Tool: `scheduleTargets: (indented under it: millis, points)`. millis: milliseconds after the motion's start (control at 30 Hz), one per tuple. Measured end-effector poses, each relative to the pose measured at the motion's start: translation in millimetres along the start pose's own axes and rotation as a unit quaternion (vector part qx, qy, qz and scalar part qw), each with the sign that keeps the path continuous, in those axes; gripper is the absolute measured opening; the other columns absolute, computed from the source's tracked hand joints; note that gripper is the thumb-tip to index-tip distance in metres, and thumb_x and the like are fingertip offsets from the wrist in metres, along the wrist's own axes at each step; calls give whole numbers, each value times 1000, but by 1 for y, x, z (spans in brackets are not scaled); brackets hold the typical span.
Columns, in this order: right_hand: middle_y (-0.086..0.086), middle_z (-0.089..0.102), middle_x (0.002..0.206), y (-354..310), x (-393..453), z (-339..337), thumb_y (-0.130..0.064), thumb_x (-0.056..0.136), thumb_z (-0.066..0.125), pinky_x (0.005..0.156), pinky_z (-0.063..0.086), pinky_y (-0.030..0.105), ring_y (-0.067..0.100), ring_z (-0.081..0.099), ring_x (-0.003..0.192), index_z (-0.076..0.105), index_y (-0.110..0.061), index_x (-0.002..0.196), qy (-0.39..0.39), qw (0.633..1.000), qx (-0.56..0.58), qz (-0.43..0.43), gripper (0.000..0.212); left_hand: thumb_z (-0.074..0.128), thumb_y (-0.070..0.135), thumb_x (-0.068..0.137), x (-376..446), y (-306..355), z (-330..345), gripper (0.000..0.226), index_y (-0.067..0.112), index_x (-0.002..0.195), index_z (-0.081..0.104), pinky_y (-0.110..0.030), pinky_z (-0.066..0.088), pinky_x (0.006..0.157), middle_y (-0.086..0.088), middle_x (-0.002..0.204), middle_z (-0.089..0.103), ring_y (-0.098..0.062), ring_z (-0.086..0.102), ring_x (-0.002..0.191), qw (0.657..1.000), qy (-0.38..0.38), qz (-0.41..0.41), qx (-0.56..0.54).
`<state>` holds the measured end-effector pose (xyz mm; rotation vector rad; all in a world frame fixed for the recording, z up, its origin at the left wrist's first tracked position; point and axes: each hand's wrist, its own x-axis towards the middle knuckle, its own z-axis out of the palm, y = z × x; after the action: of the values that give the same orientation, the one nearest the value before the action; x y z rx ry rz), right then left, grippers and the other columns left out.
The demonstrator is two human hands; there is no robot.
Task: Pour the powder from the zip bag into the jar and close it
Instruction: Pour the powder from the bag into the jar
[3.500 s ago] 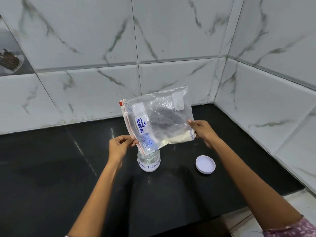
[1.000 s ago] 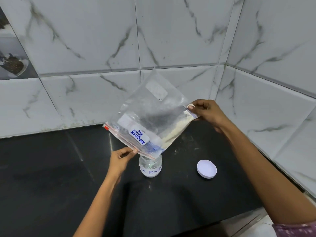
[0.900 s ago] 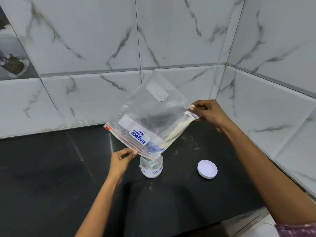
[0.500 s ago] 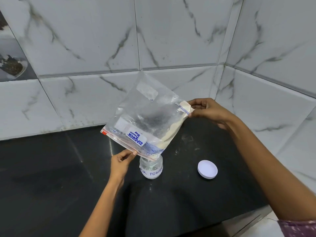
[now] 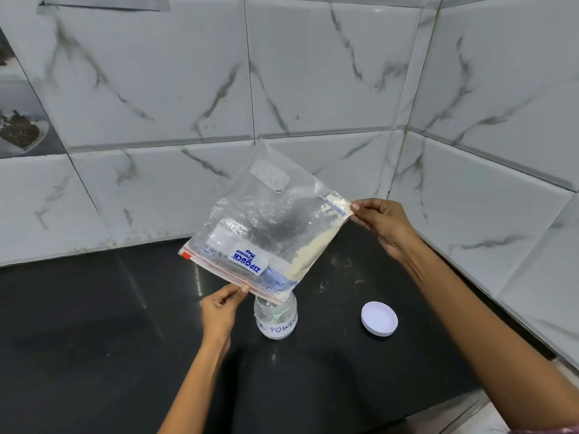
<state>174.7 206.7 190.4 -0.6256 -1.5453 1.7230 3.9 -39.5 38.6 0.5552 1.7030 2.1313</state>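
Head view: zip bag (image 5: 266,227) tilted, mouth corner lowered onto open jar (image 5: 275,317) on black counter (image 5: 94,324), so cream powder (image 5: 313,245) slides along lower edge toward opening. Left hand (image 5: 221,311) pinches zip edge beside jar, steering spout; right hand (image 5: 383,222) pinches raised bottom corner, giving slope. Thin layer of powder at jar bottom; most in bag, so pour judged early. White lid (image 5: 379,318) lies flat to right of jar, apart, ready for closing. Risk: spout slipping off rim, spilling powder
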Motion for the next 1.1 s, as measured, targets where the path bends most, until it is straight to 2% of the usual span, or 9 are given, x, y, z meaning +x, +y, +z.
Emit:
scheduleTargets:
  millis: [167, 233, 367, 500, 733, 900, 967, 1033, 1100]
  points:
    - [4, 74, 80, -2, -5, 6, -11, 97, 50, 63, 59, 24, 14, 73, 71, 57, -8, 90, -51, 997, -51, 39, 10, 71, 2, 80, 0, -2, 3, 14, 15, 80, 77, -11, 53, 74, 0, 80, 77, -6, 70, 80, 1000, 5, 9, -7]
    - [5, 72, 80, -5, -5, 8, -9, 98, 49, 63, 59, 23, 10, 72, 67, 56, -9, 88, -37, 998, -51, 27, 12, 71, 2, 80, 0, -2, 4, 14, 15, 80, 77, -10, 52, 72, 1, 79, 77, -4, 70, 78, 1000, 5, 16, -2]
    - [6, 71, 85, -4, -6, 13, -17, 97, 52, 64, 58, 20, 10, 72, 69, 57, -10, 90, -44, 995, -92, 13, 11, 73, 5, 79, 0, -4, 4, 16, 20, 76, 77, -11, 53, 72, 1, 78, 77, -4, 70, 77, 1000, 7, 16, -1]
    - [4, 73, 93, -8, -7, 13, -37, 89, 62, 65, 58, 23, 11, 72, 78, 63, -13, 108, -78, 984, -162, 5, 30, 73, 6, 79, 0, -3, 4, 16, 21, 77, 78, -10, 52, 71, 1, 80, 77, -4, 71, 79, 1000, 6, 18, -2]
    - [-2, 70, 74, -14, -10, 20, -30, 90, 64, 60, 56, 21, 5, 66, 68, 72, -12, 89, -131, 955, -261, -52, 20, 72, 3, 80, -2, 0, 3, 15, 17, 79, 77, -8, 51, 69, 3, 78, 77, -2, 71, 77, 1000, 7, 18, 0]
    - [24, 69, 89, -16, -10, 26, -24, 89, 65, 80, 59, 37, 26, 67, 85, 70, -3, 93, -113, 955, -263, -84, 23, 72, 3, 80, -3, 0, 3, 10, 12, 83, 77, -8, 51, 70, -1, 82, 77, -4, 71, 81, 1000, 4, 16, -1]
    - [21, 71, 96, -18, -10, 26, -20, 83, 72, 84, 55, 34, 21, 68, 88, 70, -6, 98, -129, 953, -267, -69, 21, 72, 3, 80, -3, -1, 3, 11, 13, 82, 77, -8, 51, 70, 0, 83, 77, -4, 71, 82, 1000, 7, 15, -5]
    - [10, 73, 101, -20, -9, 23, -10, 74, 79, 86, 53, 28, 15, 68, 94, 66, -9, 108, -153, 952, -263, -37, 37, 72, 4, 80, -4, -1, 2, 13, 16, 81, 77, -8, 51, 69, 2, 82, 77, -2, 71, 81, 1000, 9, 14, -5]
    - [10, 71, 109, -20, -9, 17, 0, 70, 80, 92, 51, 31, 20, 67, 102, 61, -8, 115, -161, 952, -261, -15, 50, 72, 4, 80, -4, -1, 3, 13, 17, 81, 77, -8, 51, 69, 2, 82, 77, -1, 71, 81, 1000, 7, 16, -6]
